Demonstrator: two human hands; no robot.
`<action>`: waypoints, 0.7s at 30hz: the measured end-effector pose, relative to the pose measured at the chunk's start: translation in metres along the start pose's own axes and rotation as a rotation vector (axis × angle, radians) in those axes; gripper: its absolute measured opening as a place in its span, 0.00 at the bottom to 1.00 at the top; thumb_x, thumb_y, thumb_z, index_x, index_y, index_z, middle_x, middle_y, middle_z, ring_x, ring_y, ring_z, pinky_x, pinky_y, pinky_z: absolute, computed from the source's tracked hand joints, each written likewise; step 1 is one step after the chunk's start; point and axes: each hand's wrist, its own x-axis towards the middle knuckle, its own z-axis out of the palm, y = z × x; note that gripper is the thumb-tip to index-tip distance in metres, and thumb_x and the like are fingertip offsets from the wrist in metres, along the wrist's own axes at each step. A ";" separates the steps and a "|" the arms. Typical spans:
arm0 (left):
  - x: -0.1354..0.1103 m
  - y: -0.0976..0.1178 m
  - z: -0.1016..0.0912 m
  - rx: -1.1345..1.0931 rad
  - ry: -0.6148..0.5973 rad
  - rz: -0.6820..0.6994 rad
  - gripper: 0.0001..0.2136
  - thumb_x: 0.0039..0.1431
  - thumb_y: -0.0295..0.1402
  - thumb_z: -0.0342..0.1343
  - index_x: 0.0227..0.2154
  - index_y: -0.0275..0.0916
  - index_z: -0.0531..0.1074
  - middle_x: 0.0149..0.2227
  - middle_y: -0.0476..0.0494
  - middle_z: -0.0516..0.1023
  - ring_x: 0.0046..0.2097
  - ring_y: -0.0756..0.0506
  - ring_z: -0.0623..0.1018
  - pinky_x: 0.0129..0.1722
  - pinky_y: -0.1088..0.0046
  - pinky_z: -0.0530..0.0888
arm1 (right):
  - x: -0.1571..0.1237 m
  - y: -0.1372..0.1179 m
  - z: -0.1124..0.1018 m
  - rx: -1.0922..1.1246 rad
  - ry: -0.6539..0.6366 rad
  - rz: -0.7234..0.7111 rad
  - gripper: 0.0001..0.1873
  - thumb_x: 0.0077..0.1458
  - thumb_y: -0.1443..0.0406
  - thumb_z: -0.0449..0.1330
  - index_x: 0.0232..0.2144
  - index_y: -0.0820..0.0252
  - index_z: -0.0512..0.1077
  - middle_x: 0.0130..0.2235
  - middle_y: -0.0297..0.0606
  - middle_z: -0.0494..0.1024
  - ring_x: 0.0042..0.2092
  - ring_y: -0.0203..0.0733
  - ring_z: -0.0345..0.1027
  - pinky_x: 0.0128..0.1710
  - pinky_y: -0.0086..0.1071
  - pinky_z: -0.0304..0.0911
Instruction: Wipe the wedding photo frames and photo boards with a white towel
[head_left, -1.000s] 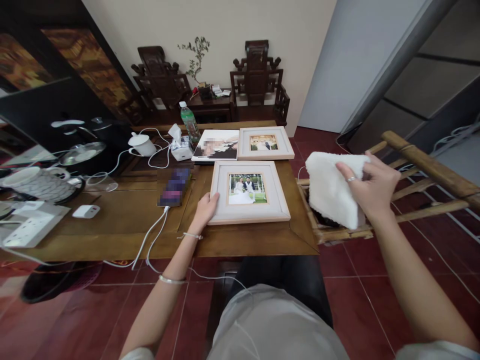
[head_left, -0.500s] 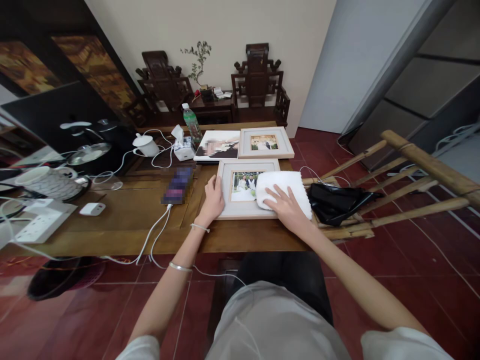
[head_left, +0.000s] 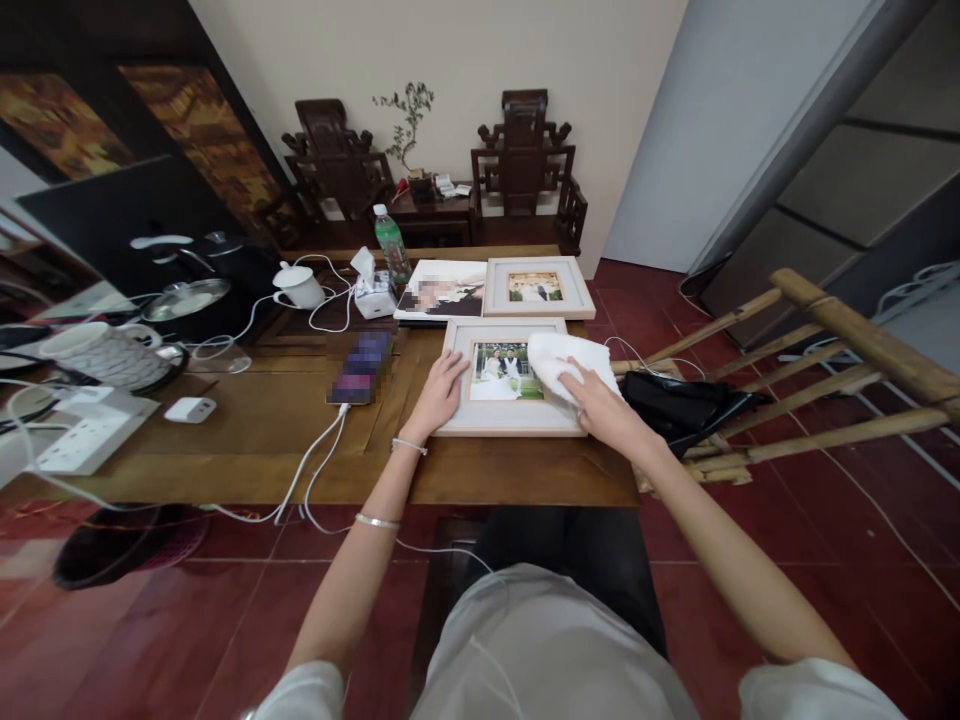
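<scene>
A picture frame (head_left: 517, 424) with a pale border and a photo of two people lies flat near the table's front edge. My left hand (head_left: 441, 392) rests on its left border, fingers stretched out and lying flat on it. My right hand (head_left: 600, 405) is closed on a white cloth (head_left: 574, 355), pinching it between thumb and fingers. The cloth is bunched over the frame's right side and hides that border and the photo's right edge.
Behind lie a second picture frame (head_left: 581, 290) and a white photo panel (head_left: 442, 285). On the left are a phone (head_left: 361, 368) with its cable, a tissue box (head_left: 375, 298), a bottle (head_left: 391, 245) and a power strip (head_left: 94, 430). A bamboo chair (head_left: 847, 435) holding a black bag (head_left: 679, 405) stands right.
My right hand has gone from lying flat on the cloth to gripping it, and the cloth is now bunched and shifted right. My left hand has slid further onto the frame's left border.
</scene>
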 end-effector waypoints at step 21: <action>-0.001 -0.006 0.001 -0.010 0.041 0.057 0.23 0.54 0.17 0.43 0.50 0.38 0.70 0.56 0.39 0.70 0.64 0.40 0.60 0.62 0.50 0.59 | 0.157 -0.037 0.039 -0.308 -0.094 -0.146 0.22 0.59 0.76 0.46 0.52 0.59 0.66 0.58 0.46 0.67 0.62 0.46 0.54 0.61 0.46 0.43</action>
